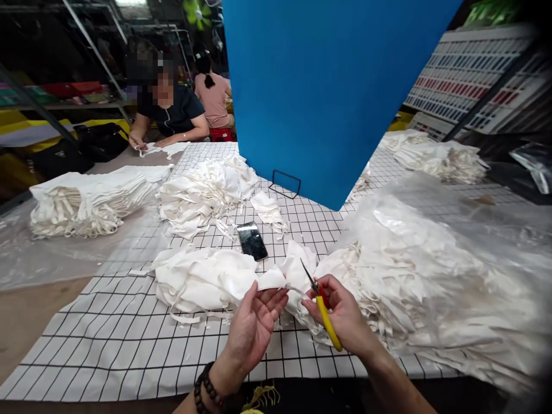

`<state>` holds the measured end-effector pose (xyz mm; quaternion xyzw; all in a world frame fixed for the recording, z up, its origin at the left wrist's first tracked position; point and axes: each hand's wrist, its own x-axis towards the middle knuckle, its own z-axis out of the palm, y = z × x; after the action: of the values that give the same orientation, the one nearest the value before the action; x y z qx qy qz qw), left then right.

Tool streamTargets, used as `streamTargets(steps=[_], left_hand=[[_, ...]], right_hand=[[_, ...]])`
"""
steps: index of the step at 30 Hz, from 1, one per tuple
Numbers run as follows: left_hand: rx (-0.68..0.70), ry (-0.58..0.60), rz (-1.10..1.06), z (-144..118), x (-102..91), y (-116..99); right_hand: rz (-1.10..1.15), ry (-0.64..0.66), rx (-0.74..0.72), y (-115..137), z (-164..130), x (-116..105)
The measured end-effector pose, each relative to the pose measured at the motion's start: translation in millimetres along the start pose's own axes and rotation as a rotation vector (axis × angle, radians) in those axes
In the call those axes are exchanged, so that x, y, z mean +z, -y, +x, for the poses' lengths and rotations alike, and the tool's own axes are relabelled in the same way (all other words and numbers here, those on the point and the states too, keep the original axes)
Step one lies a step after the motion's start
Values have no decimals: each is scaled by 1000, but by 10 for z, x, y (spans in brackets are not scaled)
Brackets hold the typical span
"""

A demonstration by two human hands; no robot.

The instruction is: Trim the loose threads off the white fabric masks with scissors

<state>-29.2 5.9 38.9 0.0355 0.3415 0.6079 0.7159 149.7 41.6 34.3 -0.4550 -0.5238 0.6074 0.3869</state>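
So the white fabric piece is held up just above the near edge of the bench, right in the middle between both hands. It trails back left into a loose heap of white pieces lying on the grid-pattern cloth. The left hand is palm up, fingers curled lightly under the fabric, pinching its edge with the thumb side. There's a dark bead bracelet on that wrist.

The right hand is clenched around a pair of yellow-handled snips, blades pointing up and left, tips sitting right by the fabric edge. Can't tell if the blades are actually touching the cloth or just beside it.

Just behind the hands there's a black phone lying flat on the cloth, screen up. To the right is a huge pile of white pieces under clear plastic sheet, nearly touching the right hand. Farther back left, another loose pile and a neat stack of folded white pieces, partly on plastic too. A big blue board stands upright in the middle of the bench, with a small wire stand at its foot.

Across the far end a person in a dark shirt sits with hands on a white piece, and another person in a pink top sits behind, back turned. Racks of thread spools fill the right wall.
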Motion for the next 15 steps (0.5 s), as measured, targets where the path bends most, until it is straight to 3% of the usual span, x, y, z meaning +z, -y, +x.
streamTargets(steps=[5, 9, 15], left_hand=[[-58, 106, 82, -107, 69, 120], [36, 14, 218, -105, 48, 131], [113, 118, 582, -193, 38, 8]], right_hand=[[103, 70, -8, 28, -77, 177], [52, 116, 37, -69, -111, 190], [-33, -71, -123, -44, 41, 63]])
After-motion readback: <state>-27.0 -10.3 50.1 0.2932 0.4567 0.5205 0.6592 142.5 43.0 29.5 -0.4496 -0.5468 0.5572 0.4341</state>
